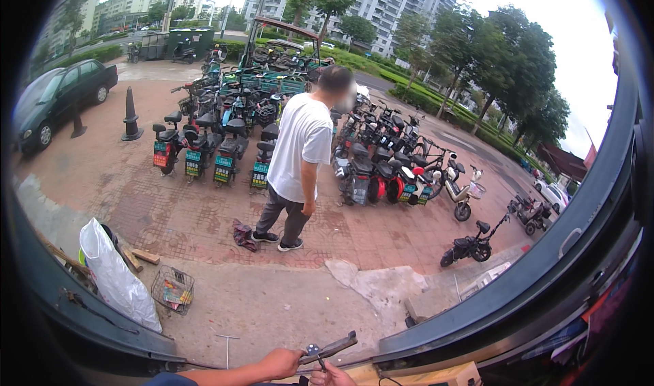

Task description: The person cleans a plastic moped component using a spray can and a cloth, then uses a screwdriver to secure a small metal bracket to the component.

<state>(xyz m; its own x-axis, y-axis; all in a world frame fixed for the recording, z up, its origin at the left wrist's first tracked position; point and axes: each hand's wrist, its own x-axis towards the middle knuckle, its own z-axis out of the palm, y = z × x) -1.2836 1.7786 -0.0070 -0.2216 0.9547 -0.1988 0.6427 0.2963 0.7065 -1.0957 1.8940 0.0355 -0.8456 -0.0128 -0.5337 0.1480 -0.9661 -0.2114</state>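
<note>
Low in the picture, my left hand (pixel 283 363) is closed on the near end of a dark bar-shaped part (pixel 338 346). The bar slants up to the right and ends in a short upturned tip. Beside my fingers, a small metal plate with round spots (pixel 313 350) sits against the bar. My right hand (pixel 332 374) is closed just below it, fingers pinched on a thin dark piece (pixel 320 361) that rises to the plate. What kind of piece it is, I cannot make out. The lower part of my right hand is cut off by the picture's edge.
A wooden board or box (pixel 443 376) lies right of my hands, inside a dark door frame (pixel 518 318). Outside are a wire basket (pixel 172 289), a white sack (pixel 116 277), a T-shaped metal rod (pixel 227 348), a standing person (pixel 300 154) and rows of electric scooters (pixel 231 147).
</note>
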